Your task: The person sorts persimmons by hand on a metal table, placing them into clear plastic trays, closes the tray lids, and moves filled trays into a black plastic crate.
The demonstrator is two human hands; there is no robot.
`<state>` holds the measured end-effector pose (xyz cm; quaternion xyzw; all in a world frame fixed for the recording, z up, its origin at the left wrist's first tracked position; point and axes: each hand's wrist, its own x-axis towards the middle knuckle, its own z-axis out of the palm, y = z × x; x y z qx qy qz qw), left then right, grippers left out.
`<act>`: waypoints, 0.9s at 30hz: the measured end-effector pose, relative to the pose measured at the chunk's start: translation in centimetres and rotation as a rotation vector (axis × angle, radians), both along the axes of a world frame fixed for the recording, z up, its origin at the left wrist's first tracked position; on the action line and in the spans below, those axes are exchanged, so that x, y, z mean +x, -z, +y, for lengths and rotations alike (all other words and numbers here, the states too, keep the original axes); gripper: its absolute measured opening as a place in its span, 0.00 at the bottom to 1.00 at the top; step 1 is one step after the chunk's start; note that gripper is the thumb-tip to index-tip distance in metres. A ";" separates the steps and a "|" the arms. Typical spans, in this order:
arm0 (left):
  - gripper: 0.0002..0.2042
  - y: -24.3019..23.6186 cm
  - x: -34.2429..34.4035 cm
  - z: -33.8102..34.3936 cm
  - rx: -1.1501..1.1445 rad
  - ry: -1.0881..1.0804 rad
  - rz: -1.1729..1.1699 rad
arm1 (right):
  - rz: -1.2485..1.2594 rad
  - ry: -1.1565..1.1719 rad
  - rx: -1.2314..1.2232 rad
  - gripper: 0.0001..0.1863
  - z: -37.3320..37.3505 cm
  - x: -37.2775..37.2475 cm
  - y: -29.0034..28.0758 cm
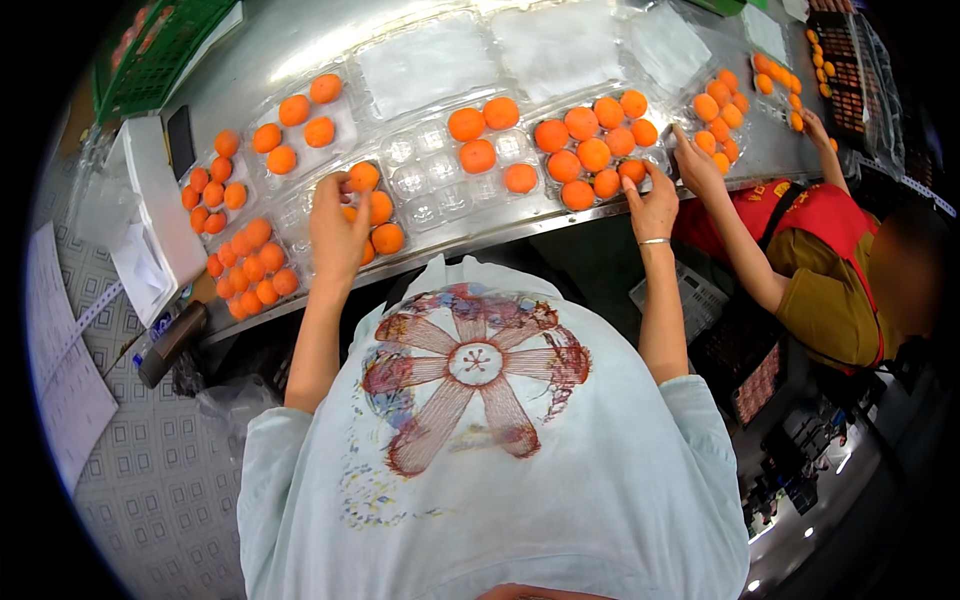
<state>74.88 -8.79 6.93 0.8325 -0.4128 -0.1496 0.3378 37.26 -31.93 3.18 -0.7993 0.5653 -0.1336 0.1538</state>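
My left hand (340, 230) curves, fingers bent, over a clear plastic tray at the table's near edge. Its fingertips close on a round orange fruit (363, 177), and more fruits, such as this lower one (388, 238), lie beside it. My right hand (655, 208), wearing a thin bracelet, pinches an orange fruit (631, 172) at the near right corner of a well-filled tray. Between my hands sits a clear moulded tray (415, 180), with several fruits in its right part and bare cups at its left.
Fruit trays (255, 265) line the left side near a white box (165, 210) and a green crate (150, 60). White-lined clear trays (425, 62) lie at the back. At right, a co-worker's hand (700, 165) touches another fruit tray; their other arm (828, 155) reaches farther right.
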 end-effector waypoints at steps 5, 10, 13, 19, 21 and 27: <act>0.14 -1.7 -1.4 -0.4 -0.021 0.097 0.080 | -0.163 0.046 -0.040 0.23 0.8 0.4 -1.2; 0.17 -3.1 -2.6 -0.7 -0.049 0.151 0.292 | -0.854 0.231 0.374 0.21 2.5 1.8 -2.2; 0.23 -5.7 -3.7 -1.7 -0.056 0.289 0.414 | -1.462 0.254 1.082 0.21 4.8 6.4 -6.6; 0.33 -9.7 -5.6 -3.2 -0.234 0.540 0.511 | -1.506 -0.080 1.705 0.25 8.4 12.4 -9.8; 0.34 -10.7 -5.6 -3.3 -0.262 0.579 0.502 | -1.433 -0.080 1.658 0.25 9.5 13.9 -10.9; 0.28 -11.0 -4.9 -1.9 -0.248 0.497 0.428 | -1.086 -0.015 1.287 0.19 11.7 17.0 -13.9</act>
